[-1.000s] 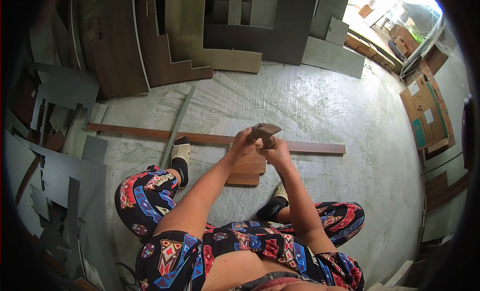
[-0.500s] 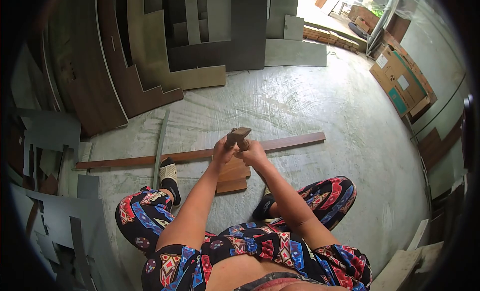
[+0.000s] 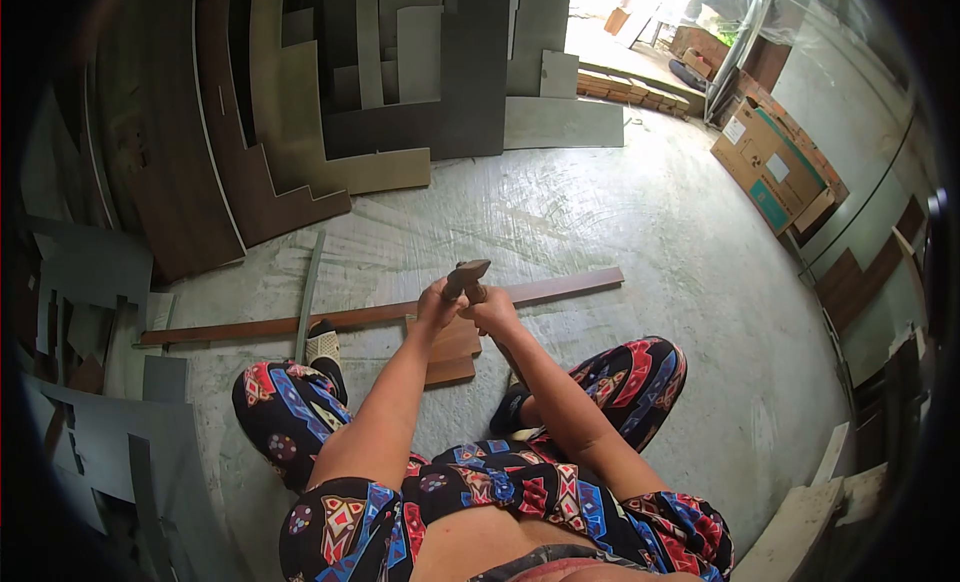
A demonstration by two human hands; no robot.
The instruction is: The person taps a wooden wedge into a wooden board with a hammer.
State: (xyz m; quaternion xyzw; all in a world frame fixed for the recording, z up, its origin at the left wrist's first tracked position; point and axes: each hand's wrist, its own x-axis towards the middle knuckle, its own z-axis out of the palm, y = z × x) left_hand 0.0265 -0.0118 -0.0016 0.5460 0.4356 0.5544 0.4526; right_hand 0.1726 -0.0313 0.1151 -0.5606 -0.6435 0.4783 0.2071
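A hammer (image 3: pixel 468 274) with a worn metal head is held up in front of me, above the floor. My right hand (image 3: pixel 491 311) is closed around its wooden handle just below the head. My left hand (image 3: pixel 437 304) is closed at the left end of the head; its fingertips are partly hidden. Below both hands lie stacked brown wooden boards (image 3: pixel 450 372) on the floor. A long brown strip (image 3: pixel 270 323) runs crosswise behind them, its middle covered by my hands. Toward the left, a thin grey strip (image 3: pixel 311 292) crosses that long strip.
My slippered foot (image 3: pixel 324 350) is beside the grey strip. Dark and tan panels (image 3: pixel 420 132) lean along the back left wall. Cut sheets (image 3: pixel 120 422) are piled at left. A cardboard box (image 3: pixel 775 167) stands by the right wall, near a bright doorway (image 3: pixel 620 42).
My view has shifted slightly, so the room appears farther left. The hammer's head has turned a little, and both hands keep their hold on it.
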